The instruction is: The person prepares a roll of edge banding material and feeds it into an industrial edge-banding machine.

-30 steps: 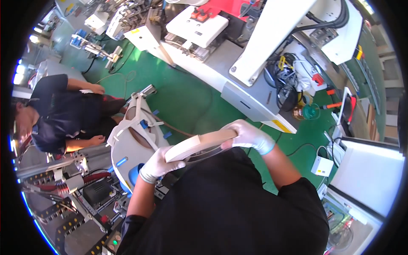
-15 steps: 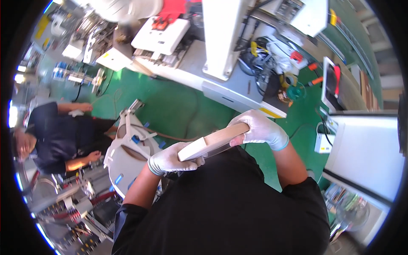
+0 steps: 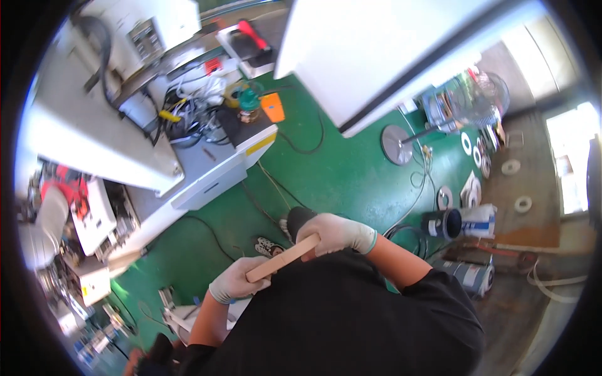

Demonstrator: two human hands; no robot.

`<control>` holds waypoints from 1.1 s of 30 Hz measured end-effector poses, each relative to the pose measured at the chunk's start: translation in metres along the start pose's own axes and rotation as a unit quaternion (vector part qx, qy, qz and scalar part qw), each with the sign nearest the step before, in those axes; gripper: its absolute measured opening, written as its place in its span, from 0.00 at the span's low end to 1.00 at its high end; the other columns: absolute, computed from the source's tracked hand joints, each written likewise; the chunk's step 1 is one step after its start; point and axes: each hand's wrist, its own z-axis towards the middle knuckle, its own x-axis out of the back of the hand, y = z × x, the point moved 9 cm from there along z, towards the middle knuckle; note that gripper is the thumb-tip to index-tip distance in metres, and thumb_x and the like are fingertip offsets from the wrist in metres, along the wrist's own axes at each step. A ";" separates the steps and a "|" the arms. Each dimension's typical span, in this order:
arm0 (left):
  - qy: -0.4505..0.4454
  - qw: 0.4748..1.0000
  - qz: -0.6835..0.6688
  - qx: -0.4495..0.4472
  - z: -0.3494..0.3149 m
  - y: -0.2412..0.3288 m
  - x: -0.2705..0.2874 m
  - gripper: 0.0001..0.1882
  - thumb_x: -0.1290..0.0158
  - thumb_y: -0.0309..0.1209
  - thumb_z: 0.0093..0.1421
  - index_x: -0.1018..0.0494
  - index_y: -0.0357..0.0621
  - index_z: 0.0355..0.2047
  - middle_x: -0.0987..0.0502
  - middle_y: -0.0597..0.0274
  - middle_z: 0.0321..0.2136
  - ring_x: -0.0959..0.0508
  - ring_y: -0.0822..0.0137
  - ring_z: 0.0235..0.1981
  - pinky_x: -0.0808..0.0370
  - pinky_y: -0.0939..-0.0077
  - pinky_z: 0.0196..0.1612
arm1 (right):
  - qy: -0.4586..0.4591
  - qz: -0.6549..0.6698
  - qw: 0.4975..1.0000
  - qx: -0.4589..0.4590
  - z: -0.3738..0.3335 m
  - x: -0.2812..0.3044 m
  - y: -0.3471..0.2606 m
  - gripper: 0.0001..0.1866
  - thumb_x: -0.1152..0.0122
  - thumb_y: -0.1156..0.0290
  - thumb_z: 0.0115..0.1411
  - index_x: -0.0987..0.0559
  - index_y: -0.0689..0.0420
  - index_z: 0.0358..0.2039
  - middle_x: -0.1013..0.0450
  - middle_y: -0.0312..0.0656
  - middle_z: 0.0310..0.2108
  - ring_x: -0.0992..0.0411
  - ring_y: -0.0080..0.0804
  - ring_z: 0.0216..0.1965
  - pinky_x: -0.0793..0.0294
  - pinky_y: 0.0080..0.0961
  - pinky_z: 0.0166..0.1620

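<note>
A pale, wood-coloured piece point(image 3: 283, 258) with a long narrow edge is held in front of my black shirt, tilted up toward the right. My left hand point(image 3: 238, 279), in a white knit glove, is closed around its lower left end. Around the upper right end, my right hand point(image 3: 337, 234) is closed too, also gloved. The fingers behind the piece are partly hidden, and its far face does not show. My shoes point(image 3: 268, 245) appear just beyond it on the green floor.
At left stands a white machine table point(image 3: 213, 188) bearing tangled cables point(image 3: 194, 116) and a green-topped bottle point(image 3: 249, 103). A white cabinet point(image 3: 338, 62) is ahead. To the right are a fan base point(image 3: 397, 145), a black cylinder point(image 3: 443, 224), a grey motor point(image 3: 469, 276) and loose floor cables point(image 3: 401, 219).
My view and body have turned to the right; the machine table now lies at left and the fan at right. Both hands still hold the piece, now lower in view.
</note>
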 end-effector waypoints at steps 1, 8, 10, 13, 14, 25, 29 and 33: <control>-0.019 1.000 -0.020 0.014 0.007 -0.003 -0.005 0.14 0.40 0.23 0.62 0.21 0.36 0.49 0.21 0.69 0.33 0.22 0.76 0.36 0.24 0.76 0.42 | 0.001 0.019 1.000 -0.008 -0.012 -0.002 0.003 0.13 0.22 0.64 0.57 0.13 0.55 0.40 0.22 0.34 0.25 0.25 0.22 0.23 0.26 0.25 0.28; -0.124 0.988 0.044 0.079 0.094 0.032 -0.041 0.15 0.38 0.26 0.62 0.21 0.37 0.49 0.20 0.68 0.33 0.22 0.76 0.37 0.24 0.77 0.45 | 0.047 0.034 0.998 -0.009 -0.075 0.037 0.053 0.18 0.23 0.58 0.58 0.15 0.56 0.41 0.22 0.38 0.23 0.23 0.31 0.22 0.25 0.31 0.28; -0.157 0.977 0.101 0.098 0.131 0.042 -0.054 0.14 0.38 0.25 0.62 0.20 0.37 0.48 0.20 0.67 0.33 0.22 0.75 0.37 0.24 0.77 0.44 | 0.053 0.037 0.996 0.055 -0.092 0.047 0.073 0.16 0.24 0.60 0.59 0.17 0.57 0.40 0.21 0.42 0.30 0.22 0.33 0.32 0.23 0.33 0.37; -0.198 0.959 0.184 0.087 0.200 0.055 -0.084 0.13 0.38 0.25 0.61 0.20 0.38 0.47 0.20 0.67 0.33 0.22 0.75 0.35 0.24 0.77 0.41 | 0.074 0.080 0.993 0.056 -0.115 0.070 0.137 0.16 0.26 0.63 0.57 0.18 0.58 0.41 0.20 0.46 0.34 0.21 0.42 0.38 0.23 0.39 0.42; -0.207 0.954 0.212 0.053 0.227 0.063 -0.097 0.13 0.38 0.25 0.61 0.20 0.39 0.46 0.20 0.67 0.33 0.22 0.74 0.34 0.24 0.77 0.39 | 0.103 0.080 0.987 0.093 -0.125 0.080 0.156 0.16 0.27 0.64 0.56 0.17 0.59 0.41 0.20 0.47 0.34 0.21 0.44 0.38 0.23 0.39 0.43; -0.125 0.943 0.257 0.169 0.498 0.069 -0.194 0.19 0.35 0.31 0.59 0.22 0.39 0.49 0.19 0.59 0.34 0.19 0.65 0.36 0.22 0.69 0.43 | 0.307 -0.014 0.948 0.086 -0.260 0.307 0.333 0.22 0.29 0.65 0.55 0.16 0.54 0.52 0.18 0.47 0.46 0.21 0.51 0.49 0.22 0.47 0.53; -0.116 0.909 0.379 0.130 0.571 0.124 -0.222 0.21 0.34 0.35 0.59 0.23 0.40 0.50 0.19 0.52 0.34 0.18 0.54 0.36 0.21 0.62 0.42 | 0.295 0.007 0.941 0.163 -0.282 0.369 0.349 0.23 0.28 0.63 0.58 0.15 0.52 0.55 0.17 0.48 0.48 0.21 0.51 0.51 0.22 0.45 0.55; -0.147 0.917 0.354 0.112 0.631 0.151 -0.202 0.19 0.35 0.35 0.62 0.22 0.40 0.50 0.19 0.56 0.35 0.19 0.61 0.36 0.21 0.65 0.44 | 0.292 -0.040 0.933 0.206 -0.282 0.444 0.353 0.23 0.25 0.58 0.58 0.14 0.54 0.52 0.16 0.48 0.42 0.19 0.50 0.44 0.21 0.44 0.50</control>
